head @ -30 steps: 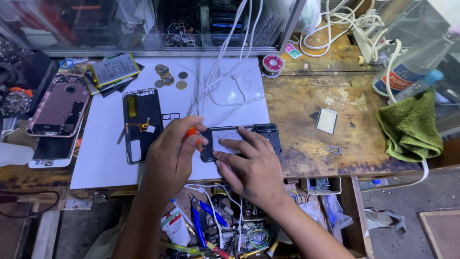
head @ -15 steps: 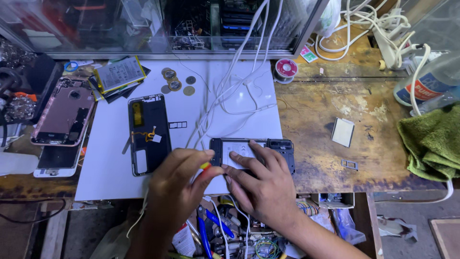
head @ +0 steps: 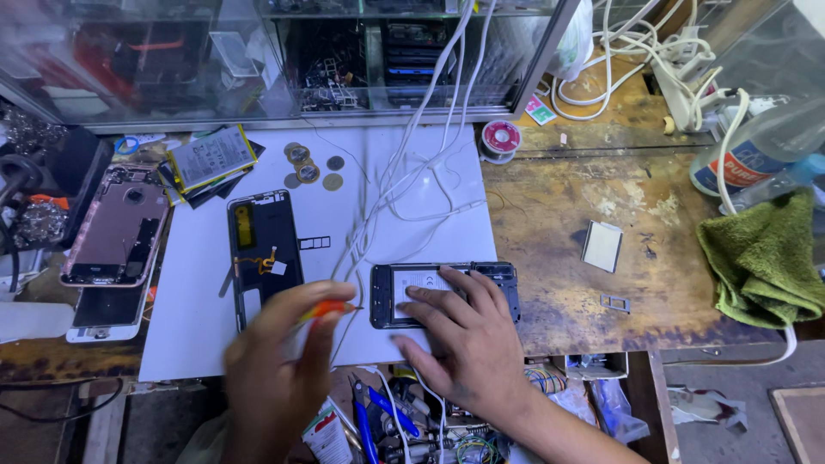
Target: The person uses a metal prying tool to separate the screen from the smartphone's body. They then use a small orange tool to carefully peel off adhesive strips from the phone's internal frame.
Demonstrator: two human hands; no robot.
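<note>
An opened black phone (head: 494, 283) lies back up on the white mat (head: 198, 301) near the table's front edge. My right hand (head: 460, 339) rests flat on it, fingers spread over its battery area. My left hand (head: 279, 369) is shut on a small orange-handled screwdriver (head: 331, 308), whose tip points at the phone's left end. A second black phone frame (head: 262, 249) with a yellow flex cable lies to the left of my left hand.
A pink phone back (head: 116, 228) and a white phone lie at the left. A battery (head: 210, 157) and coins (head: 309, 167) sit at the mat's far side. White cables (head: 404, 172) cross the mat. A green cloth (head: 760, 258), a tape roll (head: 501, 137) and a glass cabinet stand around.
My view has shifted, so the phone sits lower and further right in frame. My left hand has drawn back a little to the left with the screwdriver. My right hand stays on the phone.
</note>
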